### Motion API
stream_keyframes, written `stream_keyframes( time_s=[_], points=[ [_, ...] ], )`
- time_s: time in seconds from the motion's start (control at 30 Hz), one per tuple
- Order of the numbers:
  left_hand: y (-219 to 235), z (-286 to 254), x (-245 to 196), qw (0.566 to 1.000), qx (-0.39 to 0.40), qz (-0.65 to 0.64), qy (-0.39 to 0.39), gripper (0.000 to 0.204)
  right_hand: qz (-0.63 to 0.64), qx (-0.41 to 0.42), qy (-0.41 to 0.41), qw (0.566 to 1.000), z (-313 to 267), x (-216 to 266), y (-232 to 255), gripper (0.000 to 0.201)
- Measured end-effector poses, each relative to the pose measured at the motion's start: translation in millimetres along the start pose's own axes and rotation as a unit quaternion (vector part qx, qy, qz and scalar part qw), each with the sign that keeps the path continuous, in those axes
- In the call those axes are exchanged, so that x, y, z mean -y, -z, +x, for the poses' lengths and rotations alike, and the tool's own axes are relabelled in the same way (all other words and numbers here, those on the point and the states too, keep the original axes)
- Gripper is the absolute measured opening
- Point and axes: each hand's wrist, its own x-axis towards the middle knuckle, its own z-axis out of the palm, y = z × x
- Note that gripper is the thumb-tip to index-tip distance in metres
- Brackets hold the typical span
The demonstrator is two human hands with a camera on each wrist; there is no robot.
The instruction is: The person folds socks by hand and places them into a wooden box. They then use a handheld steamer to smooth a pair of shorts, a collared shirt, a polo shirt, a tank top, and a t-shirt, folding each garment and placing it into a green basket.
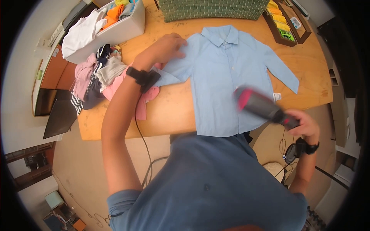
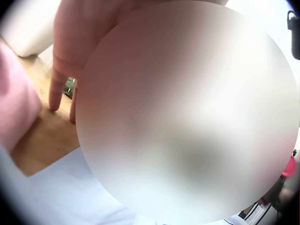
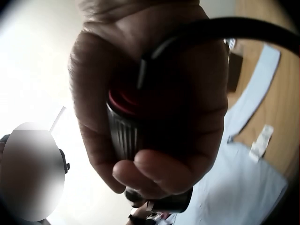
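A light blue long-sleeved shirt (image 1: 216, 84) lies spread front up on the wooden table, collar away from the body. My left hand (image 1: 167, 48) is at its left sleeve, near the shoulder, with fingers loosely extended; whether they touch the cloth is unclear. In the left wrist view that hand (image 2: 89, 37) has straight fingers above the table. My right hand (image 1: 306, 125) grips the handle of a black-and-pink handheld device (image 1: 260, 106), whose blurred head is over the shirt's lower right part. The right wrist view shows the fingers of this hand (image 3: 197, 112) curled round the handle (image 3: 124, 131).
Crumpled clothes (image 1: 110, 75) are piled at the table's left, below a white bin (image 1: 123, 32) of clothes. A green woven basket (image 1: 212, 9) stands at the back; a brown divided box (image 1: 275, 29) is back right. A black cable (image 3: 234, 28) runs from the handle.
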Motion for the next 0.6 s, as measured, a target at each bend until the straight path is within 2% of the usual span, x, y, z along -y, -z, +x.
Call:
stream_keyframes(
  time_s=[0.03,0.1,0.13,0.2,0.3,0.33,0.37,0.4,0.5,0.57,0.6],
  points=[
    [2.9,-4.2,-5.6,1.000,-0.003,-0.014,0.002,0.039,0.006,-0.097,0.015,0.995,-16.2,-4.0,11.7,0.060],
    [30.9,-14.3,-39.2,0.982,0.102,-0.069,0.144,0.036,0.026,-0.239,-0.001,0.971,-33.2,-9.0,30.8,0.057],
    [39.0,-19.9,-53.2,0.960,0.154,-0.096,0.212,0.034,-0.010,-0.289,-0.005,0.957,-33.7,-12.1,39.7,0.055],
    [30.0,-36.5,-54.3,0.984,0.112,-0.028,0.137,0.034,-0.079,-0.384,-0.014,0.920,-19.6,-20.1,65.8,0.052],
    [14.4,-59.6,-51.5,0.995,0.077,0.036,0.060,0.039,-0.218,-0.441,-0.048,0.869,6.2,-80.3,135.6,0.045],
    [11.1,-64.9,-53.3,0.996,0.070,0.050,0.039,0.041,-0.276,-0.464,-0.027,0.842,18.0,-104.5,160.2,0.046],
    [14.1,-68.8,-64.1,0.992,0.085,-0.001,0.093,0.038,-0.332,-0.483,-0.008,0.810,28.6,-130.6,181.8,0.046],
    [9.4,-72.3,-64.7,0.992,0.088,0.006,0.087,0.037,-0.386,-0.499,0.011,0.776,34.9,-134.5,184.0,0.047],
    [2.8,-79.6,-64.5,0.991,0.095,0.020,0.088,0.032,-0.413,-0.492,-0.037,0.765,44.1,-130.1,192.5,0.049],
    [3.7,-83.2,-72.8,0.989,0.102,0.010,0.108,0.028,-0.500,-0.498,-0.033,0.708,50.6,-88.4,174.5,0.052],
    [0.2,-82.2,-70.3,0.994,0.081,0.013,0.079,0.027,-0.541,-0.499,-0.033,0.676,57.5,-66.4,159.6,0.053]
  ],
)
